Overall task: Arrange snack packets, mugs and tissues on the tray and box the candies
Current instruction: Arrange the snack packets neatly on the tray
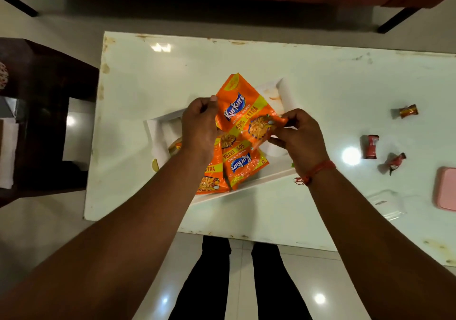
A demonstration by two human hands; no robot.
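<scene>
An orange Kurkure snack packet (243, 108) is held above the white tray (287, 93). My left hand (198, 128) pinches its left edge and my right hand (299, 137) pinches its lower right corner. Two more orange packets (238, 165) lie in the tray under my hands, partly hidden by my left wrist. Three wrapped candies lie on the table to the right: a brown one (408, 111), a red one (369, 146) and a dark red one (394, 163). A clear box (386, 202) and its pink lid (446, 188) sit at the right edge.
The white table (153, 77) has worn edges. A dark chair (42, 112) stands at the left, with folded white tissue (7, 151) near it. Dark furniture legs (397, 19) stand beyond the far edge. My legs (241, 277) are under the near edge.
</scene>
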